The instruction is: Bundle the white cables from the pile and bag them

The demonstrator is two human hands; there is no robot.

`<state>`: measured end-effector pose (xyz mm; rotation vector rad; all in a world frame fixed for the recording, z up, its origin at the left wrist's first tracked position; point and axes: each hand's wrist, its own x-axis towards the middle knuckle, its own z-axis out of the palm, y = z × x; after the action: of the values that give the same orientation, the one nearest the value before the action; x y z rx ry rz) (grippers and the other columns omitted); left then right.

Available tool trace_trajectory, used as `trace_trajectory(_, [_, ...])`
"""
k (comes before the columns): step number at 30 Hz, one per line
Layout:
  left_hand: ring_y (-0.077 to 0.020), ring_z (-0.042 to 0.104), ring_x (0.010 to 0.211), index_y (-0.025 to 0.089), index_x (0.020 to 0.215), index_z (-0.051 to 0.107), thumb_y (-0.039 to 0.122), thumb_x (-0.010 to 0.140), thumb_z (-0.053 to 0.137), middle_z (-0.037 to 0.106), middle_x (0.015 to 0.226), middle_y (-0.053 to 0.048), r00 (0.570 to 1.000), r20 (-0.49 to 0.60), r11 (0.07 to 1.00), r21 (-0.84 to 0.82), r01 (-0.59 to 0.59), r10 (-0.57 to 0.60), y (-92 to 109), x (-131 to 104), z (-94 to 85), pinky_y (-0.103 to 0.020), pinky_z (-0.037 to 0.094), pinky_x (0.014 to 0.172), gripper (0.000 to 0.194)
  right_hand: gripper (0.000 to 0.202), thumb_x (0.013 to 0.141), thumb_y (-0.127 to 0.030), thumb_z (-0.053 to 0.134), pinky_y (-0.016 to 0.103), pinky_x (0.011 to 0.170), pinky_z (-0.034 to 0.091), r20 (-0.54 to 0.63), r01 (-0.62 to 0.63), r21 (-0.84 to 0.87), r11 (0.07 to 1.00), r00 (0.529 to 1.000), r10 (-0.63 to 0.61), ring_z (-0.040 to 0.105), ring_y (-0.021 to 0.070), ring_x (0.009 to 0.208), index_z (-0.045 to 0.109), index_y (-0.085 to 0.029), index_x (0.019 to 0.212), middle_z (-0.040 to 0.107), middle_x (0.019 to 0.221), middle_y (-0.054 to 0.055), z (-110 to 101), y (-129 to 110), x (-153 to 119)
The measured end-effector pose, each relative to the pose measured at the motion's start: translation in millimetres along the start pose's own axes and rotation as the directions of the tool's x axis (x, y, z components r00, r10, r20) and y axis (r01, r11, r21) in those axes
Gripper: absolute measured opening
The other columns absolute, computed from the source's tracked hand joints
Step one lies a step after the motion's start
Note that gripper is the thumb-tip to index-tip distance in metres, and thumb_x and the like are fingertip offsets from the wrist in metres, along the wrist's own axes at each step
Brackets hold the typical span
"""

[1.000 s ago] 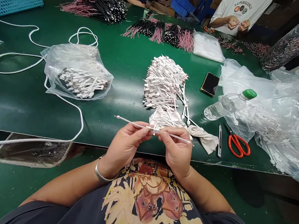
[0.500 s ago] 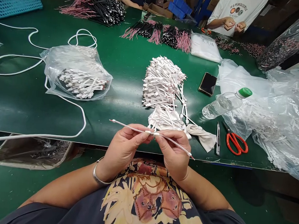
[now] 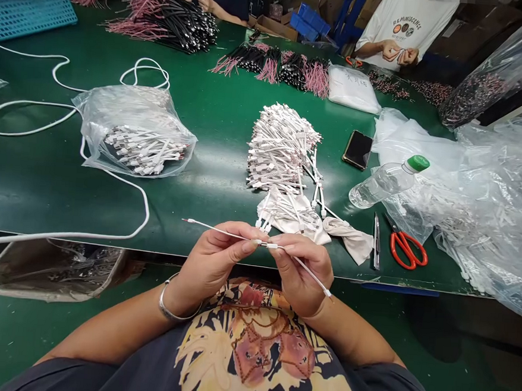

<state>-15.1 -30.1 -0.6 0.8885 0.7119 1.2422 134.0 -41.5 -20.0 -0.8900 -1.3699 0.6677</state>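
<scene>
My left hand (image 3: 209, 260) pinches a short white cable (image 3: 212, 226), whose stripped reddish end points out to the left. Between thumb and fingers of my right hand (image 3: 305, 276) is a second short white cable (image 3: 312, 275), slanting down to the right. Their connector ends meet between my fingertips, with a bit of metal showing; whether they are fully joined I cannot tell. Just beyond my hands, several loose white cables lie on a white cloth (image 3: 321, 230). Behind it is a large heap of white cables (image 3: 277, 152).
A clear bag of white cables (image 3: 135, 133) lies left, near a long white cord (image 3: 141, 211). Rightward are a phone (image 3: 358, 149), water bottle (image 3: 384, 183), cutter knife (image 3: 376, 242), red-handled scissors (image 3: 407, 250) and plastic bags (image 3: 489, 193). Two people work across the green table (image 3: 221, 127).
Both hands still hold the two cables end to end. The left cable's free end has dipped slightly, and the right cable slopes more steeply. The whole view has shifted a little.
</scene>
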Motion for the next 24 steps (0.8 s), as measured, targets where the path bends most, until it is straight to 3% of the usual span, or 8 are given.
trace_trajectory(16, [-0.0161, 0.058, 0.08, 0.027, 0.081, 0.075, 0.016, 0.078, 0.066, 0.067, 0.08, -0.004, 0.994, 0.094, 0.994, 0.082, -0.071, 0.063, 8.9, -0.8, 1.5, -0.029, 0.046, 0.077, 0.014, 0.045, 0.074, -0.001, 0.064, 0.038, 0.071, 0.058, 0.055, 0.119, -0.002, 0.993, 0.991, -0.118, 0.069, 0.0186, 0.084, 0.054, -0.035, 0.102, 0.071, 0.095, -0.002, -7.0, -1.1, -1.9])
trace_trajectory(24, [-0.0164, 0.057, 0.078, 0.027, 0.079, 0.075, 0.018, 0.077, 0.067, 0.067, 0.078, -0.004, 0.995, 0.075, 0.993, 0.091, -0.069, 0.062, 7.6, 0.1, 1.1, -0.029, 0.045, 0.074, 0.012, 0.028, 0.076, -0.011, 0.066, 0.04, 0.07, 0.058, 0.039, 0.041, -0.035, 0.999, 0.998, -0.039, 0.069, 0.0196, 0.08, 0.054, -0.031, 0.09, 0.072, 0.088, -0.001, -6.2, 1.1, -3.5])
